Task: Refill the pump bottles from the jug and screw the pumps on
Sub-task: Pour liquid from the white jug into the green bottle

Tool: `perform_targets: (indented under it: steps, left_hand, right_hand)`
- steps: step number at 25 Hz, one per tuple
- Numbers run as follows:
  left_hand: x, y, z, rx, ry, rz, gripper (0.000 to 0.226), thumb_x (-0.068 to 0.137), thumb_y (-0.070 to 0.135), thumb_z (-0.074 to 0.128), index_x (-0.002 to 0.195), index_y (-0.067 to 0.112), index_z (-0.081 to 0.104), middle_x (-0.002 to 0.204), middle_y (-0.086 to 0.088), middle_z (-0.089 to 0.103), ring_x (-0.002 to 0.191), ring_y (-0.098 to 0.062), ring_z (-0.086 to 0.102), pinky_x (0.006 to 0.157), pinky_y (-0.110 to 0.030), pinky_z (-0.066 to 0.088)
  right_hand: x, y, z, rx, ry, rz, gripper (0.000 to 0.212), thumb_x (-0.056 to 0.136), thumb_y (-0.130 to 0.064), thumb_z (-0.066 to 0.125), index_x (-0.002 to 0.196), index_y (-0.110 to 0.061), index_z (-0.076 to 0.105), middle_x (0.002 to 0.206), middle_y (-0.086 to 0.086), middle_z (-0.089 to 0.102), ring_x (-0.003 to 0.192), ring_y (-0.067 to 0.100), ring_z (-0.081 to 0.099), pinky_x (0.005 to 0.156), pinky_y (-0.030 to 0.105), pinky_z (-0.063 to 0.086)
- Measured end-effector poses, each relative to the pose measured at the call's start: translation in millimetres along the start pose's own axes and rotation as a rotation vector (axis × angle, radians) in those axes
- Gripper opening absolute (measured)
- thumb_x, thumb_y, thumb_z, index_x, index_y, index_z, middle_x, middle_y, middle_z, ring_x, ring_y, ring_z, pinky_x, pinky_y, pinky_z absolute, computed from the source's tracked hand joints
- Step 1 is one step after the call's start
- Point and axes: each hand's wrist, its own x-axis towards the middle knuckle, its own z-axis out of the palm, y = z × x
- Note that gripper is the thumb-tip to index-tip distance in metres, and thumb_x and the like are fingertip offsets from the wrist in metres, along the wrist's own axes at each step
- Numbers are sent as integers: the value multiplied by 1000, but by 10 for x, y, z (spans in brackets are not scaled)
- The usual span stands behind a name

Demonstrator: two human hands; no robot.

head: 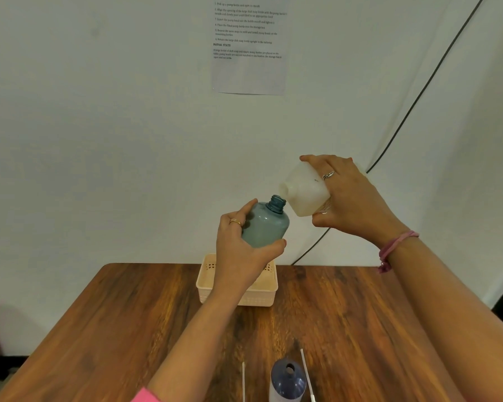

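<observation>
The jug (pixel 305 192), white and tipped on its side, sits right of centre in the frame, gripped around its body by the right hand (pixel 352 195), fingers over the top and thumb underneath. Its spout hangs just above and to the right of the open neck of the teal bottle (pixel 266 224), which the left hand (pixel 244 250) holds wrapped around the lower body, tilted toward the jug. Both are held in the air above the cream basket (pixel 206 281) at the far edge of the table (pixel 99 329). The main risk, as I judge it, is a miss: the two mouths are close but not lined up, so a quick tip could send liquid down the bottle's shoulder, over the left hand and into the basket. No stream is visible, and the jug's level cannot be read through its cloudy wall. At the bottom centre a dark blue bottle (pixel 288 378) is cut off by the frame, flanked by two thin white tubes (pixel 306 372), likely pump stems; the pump heads are out of view.
</observation>
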Motion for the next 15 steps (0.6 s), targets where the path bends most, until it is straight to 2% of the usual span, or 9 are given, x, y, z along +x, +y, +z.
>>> perform_targets:
  steps: [7, 15]
  left_hand:
    - [-8, -1, 6, -10, 1, -5, 83, 62, 20, 87, 131, 37, 44, 120, 9, 40, 104, -7, 49, 67, -6, 50]
    - [-11, 19, 22, -36, -5, -11, 82, 63, 20, 86, 132, 35, 45, 118, 10, 40, 101, -2, 49, 64, -5, 49]
  right_hand:
    - [-3, 1, -12, -34, 27, -29, 100, 52, -18, 84, 140, -17, 37, 131, 8, 49, 116, 28, 45, 101, 42, 32]
    - [-11, 7, -38, -48, 47, -38, 99, 54, -17, 83, 141, -17, 37, 131, 8, 48, 120, 30, 44, 109, 53, 23]
